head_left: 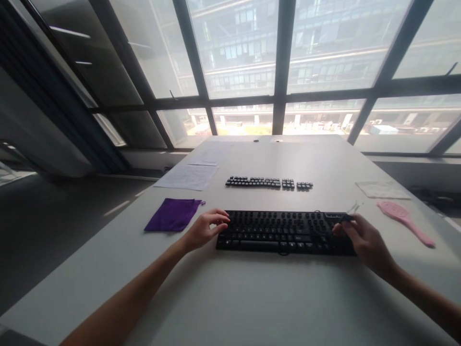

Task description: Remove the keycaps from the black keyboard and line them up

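Observation:
A black keyboard (pixel 266 238) lies flat on the white table. Its upper rows show bare dark switches, while the lower rows carry keycaps. My left hand (pixel 210 225) holds the keyboard's left end, fingers curled and thumb at the edge. Over the right end, my right hand (pixel 367 240) pinches what looks like a keycap puller (pixel 347 217) with a dark handle; its thin wires point up and away. Behind the keyboard, loose black keycaps stand in rows: a long group (pixel 252 182), a smaller block (pixel 288 184) and a short group (pixel 304 186).
A purple drawstring pouch (pixel 173 215) lies left of my left hand. Printed paper sheets (pixel 189 176) are farther back. On the right are a pink hairbrush (pixel 405 221) and a flat pale cloth or pouch (pixel 382 190). The table (pixel 259 298) reaches toward large windows.

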`<state>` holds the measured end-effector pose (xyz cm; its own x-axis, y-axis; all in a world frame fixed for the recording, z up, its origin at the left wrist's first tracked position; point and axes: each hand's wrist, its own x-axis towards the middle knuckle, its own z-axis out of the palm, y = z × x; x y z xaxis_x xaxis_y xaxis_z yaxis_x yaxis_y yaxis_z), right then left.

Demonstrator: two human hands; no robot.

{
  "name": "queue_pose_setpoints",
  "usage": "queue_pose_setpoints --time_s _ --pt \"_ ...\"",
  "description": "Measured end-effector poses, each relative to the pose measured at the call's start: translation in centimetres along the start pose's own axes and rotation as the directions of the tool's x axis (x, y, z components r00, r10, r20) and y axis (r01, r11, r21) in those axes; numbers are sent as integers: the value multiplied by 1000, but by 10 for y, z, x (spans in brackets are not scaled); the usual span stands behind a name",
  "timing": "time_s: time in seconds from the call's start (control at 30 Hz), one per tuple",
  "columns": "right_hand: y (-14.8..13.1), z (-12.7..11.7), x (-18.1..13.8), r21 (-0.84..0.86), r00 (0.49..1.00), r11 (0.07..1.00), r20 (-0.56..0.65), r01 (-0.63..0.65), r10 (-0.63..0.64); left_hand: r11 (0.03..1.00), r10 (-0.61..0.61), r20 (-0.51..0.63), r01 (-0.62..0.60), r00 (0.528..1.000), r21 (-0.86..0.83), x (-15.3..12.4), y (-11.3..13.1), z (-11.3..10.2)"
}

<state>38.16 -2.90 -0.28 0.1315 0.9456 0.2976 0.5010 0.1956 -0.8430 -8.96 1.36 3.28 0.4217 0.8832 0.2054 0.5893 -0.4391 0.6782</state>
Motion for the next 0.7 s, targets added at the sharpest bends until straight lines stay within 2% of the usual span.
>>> queue_pose_setpoints --time_s 0.1,0.17,0.27,0.4,0.47,0.53,0.6,0.7 --pt "-19 7 15 34 1000 999 -8 -1 1 999 42 36 -43 998 29 -5 0 1" --pt "-41 25 25 102 999 994 26 36 -39 999 24 35 -26 999 43 -8 -3 2" --pt "-78 72 37 254 977 957 125 138 -174 998 -58 39 59 998 -16 -10 -4 3" --pt "-111 147 39 424 924 898 283 119 -256 984 -149 22 150 989 -100 -9 3 5" --pt "-116 177 36 458 914 886 326 72 -242 982 -154 -1 153 988 -108 -8 7 7" --pt "-116 195 33 465 912 885 357 15 -203 990 -115 -25 112 993 -84 -9 8 9" --pt "-113 204 31 454 915 891 365 -13 -173 998 -55 -49 53 997 -42 -10 7 13" --pt "-108 204 32 442 919 896 364 -29 -150 1000 -2 -89 2 996 -1 -11 4 19"
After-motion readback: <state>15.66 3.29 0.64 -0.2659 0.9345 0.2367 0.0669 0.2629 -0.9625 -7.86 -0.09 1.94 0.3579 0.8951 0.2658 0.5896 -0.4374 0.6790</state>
